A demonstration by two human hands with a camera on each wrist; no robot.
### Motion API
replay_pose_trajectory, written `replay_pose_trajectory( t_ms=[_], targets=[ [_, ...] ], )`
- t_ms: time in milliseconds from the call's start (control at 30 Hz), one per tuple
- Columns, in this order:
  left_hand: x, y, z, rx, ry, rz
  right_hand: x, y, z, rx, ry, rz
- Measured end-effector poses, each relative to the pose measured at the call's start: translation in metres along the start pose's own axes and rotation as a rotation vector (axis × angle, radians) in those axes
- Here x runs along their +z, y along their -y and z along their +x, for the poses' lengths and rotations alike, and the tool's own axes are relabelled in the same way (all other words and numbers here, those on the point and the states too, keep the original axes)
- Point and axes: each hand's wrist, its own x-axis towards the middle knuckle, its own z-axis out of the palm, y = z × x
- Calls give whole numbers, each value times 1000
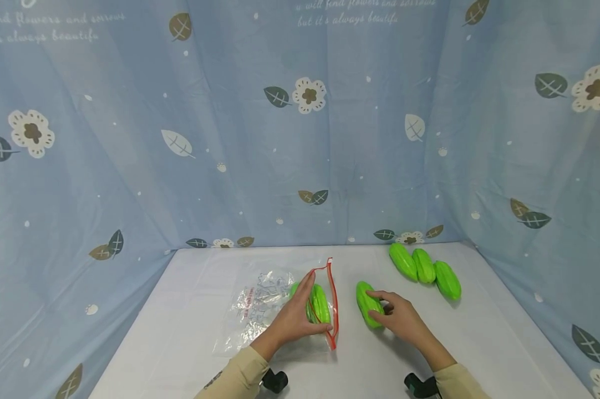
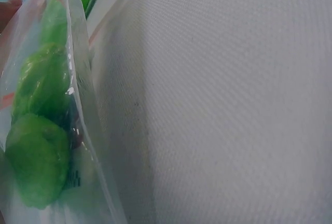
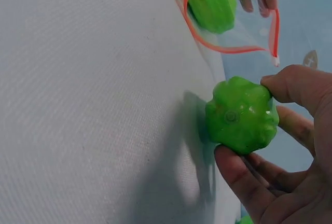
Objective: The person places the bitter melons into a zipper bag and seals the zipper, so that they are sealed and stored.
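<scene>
My left hand (image 1: 292, 317) holds a clear zip bag (image 1: 267, 293) with a red seal strip at its opening, fingers at the far side of the mouth and thumb at the near side. Inside the bag lie green ribbed gourds (image 1: 321, 303), seen through the film in the left wrist view as well. To the right of the bag mouth, my right hand (image 1: 401, 318) grips another green ribbed gourd (image 3: 242, 115) between thumb and fingers. This gourd's lobed end faces the right wrist camera, and the bag's red-edged mouth (image 3: 228, 49) stands open beyond it.
Three more green gourds (image 1: 423, 266) lie side by side at the back right of the white table (image 1: 489, 343). A blue curtain (image 1: 240, 138) with leaves and flowers hangs behind the table and along its sides.
</scene>
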Motion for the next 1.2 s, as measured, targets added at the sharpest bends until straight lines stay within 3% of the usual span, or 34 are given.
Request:
replay_pose_trajectory(
  t_ms=[867, 1200],
  targets=[
    [0, 2, 1, 3, -1, 8, 16, 4, 4, -314, 70, 131],
    [1, 3, 1, 17, -9, -3, 25, 3, 7, -350, 109, 131]
  ],
)
